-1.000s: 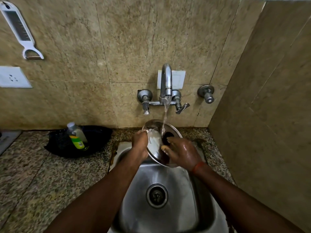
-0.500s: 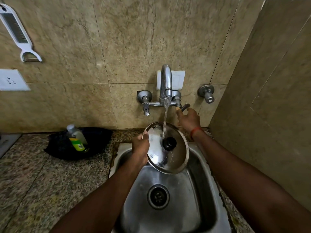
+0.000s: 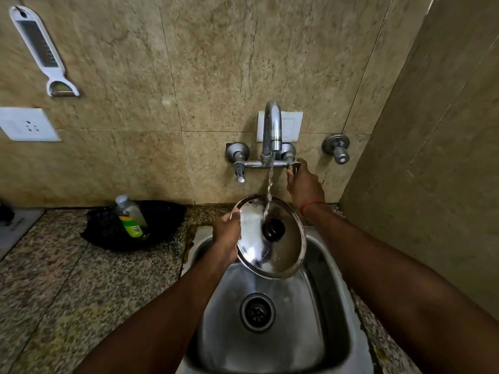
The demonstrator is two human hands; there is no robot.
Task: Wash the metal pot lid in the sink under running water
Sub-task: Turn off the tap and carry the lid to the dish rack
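A round metal pot lid (image 3: 280, 252) with a black knob (image 3: 273, 229) is tilted over the steel sink (image 3: 318, 341), knob side facing me. My left hand (image 3: 226, 238) grips its left rim. A thin stream of water (image 3: 269, 190) falls from the tap spout (image 3: 272, 125) onto the lid just above the knob. My right hand (image 3: 303, 184) is up at the wall, fingers closed on the right tap lever (image 3: 294, 166). An orange thread circles that wrist.
A black bag (image 3: 162, 222) with a clear bottle (image 3: 130, 214) bearing a green label lies on the speckled counter (image 3: 67, 279) left of the sink. A second valve (image 3: 337, 151) sticks out of the wall on the right. A white grater (image 3: 40, 47) hangs upper left, above a socket (image 3: 28, 128). A tiled side wall (image 3: 432, 157) closes the right.
My right hand left the lid's face and rose to the right tap lever. The water stream has thinned. My left hand kept hold of the lid, now tilted more open to view.
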